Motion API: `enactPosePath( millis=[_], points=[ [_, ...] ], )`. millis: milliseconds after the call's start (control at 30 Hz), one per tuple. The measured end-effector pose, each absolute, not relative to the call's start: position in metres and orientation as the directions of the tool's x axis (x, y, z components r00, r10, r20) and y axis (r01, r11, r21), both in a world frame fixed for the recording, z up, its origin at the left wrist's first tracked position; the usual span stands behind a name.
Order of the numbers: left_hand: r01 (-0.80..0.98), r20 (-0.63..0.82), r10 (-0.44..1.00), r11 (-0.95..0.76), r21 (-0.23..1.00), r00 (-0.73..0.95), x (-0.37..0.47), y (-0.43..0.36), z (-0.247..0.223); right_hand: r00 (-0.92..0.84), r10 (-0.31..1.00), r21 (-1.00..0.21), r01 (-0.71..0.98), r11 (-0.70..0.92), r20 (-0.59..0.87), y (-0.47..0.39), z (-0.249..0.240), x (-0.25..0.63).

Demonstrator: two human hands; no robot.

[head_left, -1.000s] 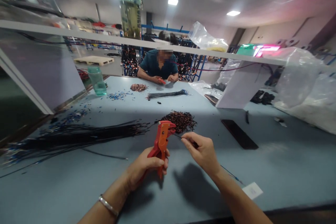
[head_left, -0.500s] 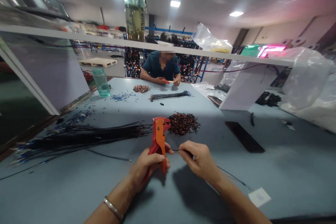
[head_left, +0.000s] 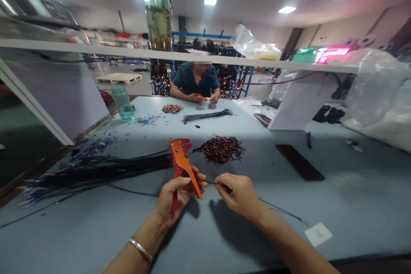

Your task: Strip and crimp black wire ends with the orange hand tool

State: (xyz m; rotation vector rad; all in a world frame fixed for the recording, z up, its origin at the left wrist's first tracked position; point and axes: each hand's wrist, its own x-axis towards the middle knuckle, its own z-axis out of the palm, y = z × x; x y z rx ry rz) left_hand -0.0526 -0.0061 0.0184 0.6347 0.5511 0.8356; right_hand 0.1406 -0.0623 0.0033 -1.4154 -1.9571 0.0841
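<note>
Wire stripper rests in curled left fingers; right fingers, pinched together, hold a black wire.

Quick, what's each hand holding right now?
Left hand: closed around the red-and-orange hand tool.
Right hand: closed, fingertips pinching a thin black wire.

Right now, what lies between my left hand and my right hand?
A thin black wire spans the gap from your left hand to your right hand, in the head view.

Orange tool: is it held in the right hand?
No, the left hand grips the tool, while the right hand pinches a black wire.
</note>
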Motion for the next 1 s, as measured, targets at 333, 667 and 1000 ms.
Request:
enactPosePath(
  millis=[333,667,1000],
  points=[
    [-0.484,-0.158,0.757,0.547,0.683,0.634,-0.048,-0.008,0.012,-0.162,0.848,-0.346,0.862,0.371,0.505,-0.059,-0.003,0.136],
    [-0.405,-0.245,0.767,0.547,0.733,0.593,-0.055,-0.004,0.011,-0.126,0.876,-0.54,0.744,0.394,0.465,-0.054,-0.001,0.131],
    [-0.192,-0.274,0.669,0.535,0.823,0.691,-0.063,0.006,0.01,0.16,0.921,-0.818,0.531,0.223,0.355,-0.036,-0.018,0.126]
  ],
)
